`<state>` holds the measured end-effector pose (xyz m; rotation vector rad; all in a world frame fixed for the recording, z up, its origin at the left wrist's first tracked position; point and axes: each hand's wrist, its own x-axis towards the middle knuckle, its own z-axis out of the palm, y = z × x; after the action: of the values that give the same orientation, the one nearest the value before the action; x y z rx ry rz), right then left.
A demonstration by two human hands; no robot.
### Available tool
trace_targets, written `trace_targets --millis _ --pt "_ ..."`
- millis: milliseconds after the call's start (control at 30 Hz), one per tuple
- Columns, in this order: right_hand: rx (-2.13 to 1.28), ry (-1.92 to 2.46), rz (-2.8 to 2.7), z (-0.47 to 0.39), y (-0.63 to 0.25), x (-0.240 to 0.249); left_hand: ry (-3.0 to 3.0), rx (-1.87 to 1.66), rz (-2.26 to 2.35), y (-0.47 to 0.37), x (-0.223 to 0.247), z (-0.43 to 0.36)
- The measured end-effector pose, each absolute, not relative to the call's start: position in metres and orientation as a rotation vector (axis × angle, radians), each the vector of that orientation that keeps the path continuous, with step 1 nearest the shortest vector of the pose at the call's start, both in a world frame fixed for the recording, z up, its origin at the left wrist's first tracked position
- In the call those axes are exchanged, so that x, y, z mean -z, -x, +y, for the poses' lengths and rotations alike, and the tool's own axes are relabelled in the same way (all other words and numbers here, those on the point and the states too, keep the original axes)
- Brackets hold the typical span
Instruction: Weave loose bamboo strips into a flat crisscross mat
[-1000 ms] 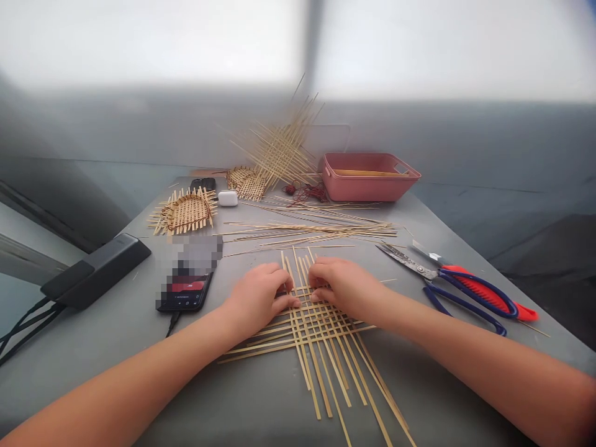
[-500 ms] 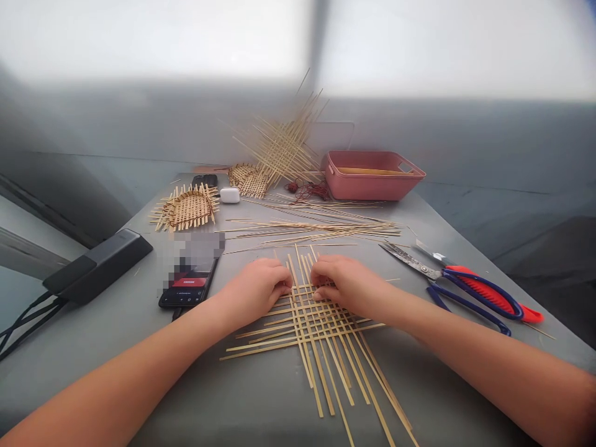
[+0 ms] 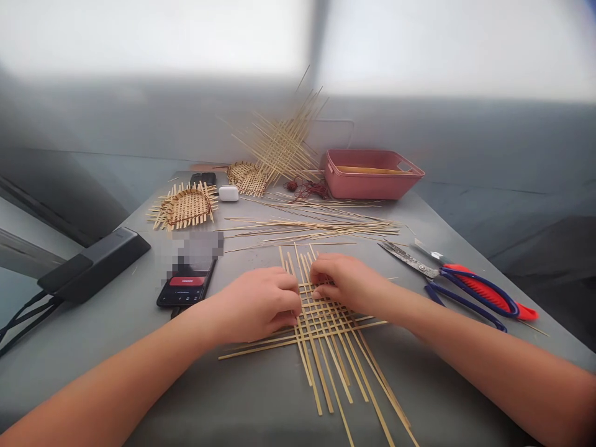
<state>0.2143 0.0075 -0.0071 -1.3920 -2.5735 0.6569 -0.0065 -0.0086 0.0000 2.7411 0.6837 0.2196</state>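
Note:
A loosely woven mat of bamboo strips (image 3: 325, 321) lies flat on the grey table, its long loose ends fanning toward me and out to the left. At its left edge, my left hand (image 3: 265, 304) is closed, thumb and fingers pinched on the strips there. My right hand (image 3: 342, 281) rests over the far part of the weave with its fingers curled and pinching at the strips. The exact strips between the fingertips are hidden on both sides.
Loose bamboo strips (image 3: 316, 228) lie beyond the mat. Shears (image 3: 459, 282) and a red-handled knife (image 3: 526, 309) are at right, a phone (image 3: 181, 292) and black power strip (image 3: 97, 261) at left. Behind stand a pink basket (image 3: 372, 184), a woven tray (image 3: 186, 208) and another woven sheet (image 3: 284, 149).
My left hand has moved toward me and slightly right along the mat's left edge, uncovering a strip end at the far side. My right hand stays almost in place.

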Motion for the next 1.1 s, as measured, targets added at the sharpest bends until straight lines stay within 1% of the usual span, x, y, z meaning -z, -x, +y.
trace_targets --millis 133,467,533,600,667,767,967,1033,1100 --pt "-0.667 1.377 -2.570 0.008 -0.216 0.008 -2.699 -0.154 0.566 0.009 -0.008 -0.009" --pt "-0.660 1.387 -2.593 0.010 -0.215 0.007 -2.684 -0.199 0.574 0.008 -0.003 -0.009" --pt "-0.605 1.389 -2.626 0.007 -0.214 0.006 -2.684 -0.198 0.582 0.006 -0.002 -0.008" --pt "-0.472 1.362 -2.674 0.001 -0.211 0.006 -2.681 -0.187 0.604 0.005 -0.001 -0.006" --pt "-0.373 1.240 -2.727 -0.008 -0.208 0.010 -2.671 -0.185 0.634 0.004 0.001 -0.008" --pt "-0.419 1.003 -2.703 -0.021 -0.205 0.018 -2.621 -0.222 0.733 0.003 0.005 -0.017" --pt "-0.530 0.917 -2.535 -0.037 -0.210 0.031 -2.535 -0.314 1.015 0.007 0.015 -0.044" --pt "-0.467 0.828 -2.556 -0.040 -0.214 0.033 -2.555 -0.288 1.029 0.010 0.016 -0.044" --pt "-0.340 0.603 -2.607 -0.041 -0.216 0.035 -2.600 -0.268 0.984 0.015 0.016 -0.038"
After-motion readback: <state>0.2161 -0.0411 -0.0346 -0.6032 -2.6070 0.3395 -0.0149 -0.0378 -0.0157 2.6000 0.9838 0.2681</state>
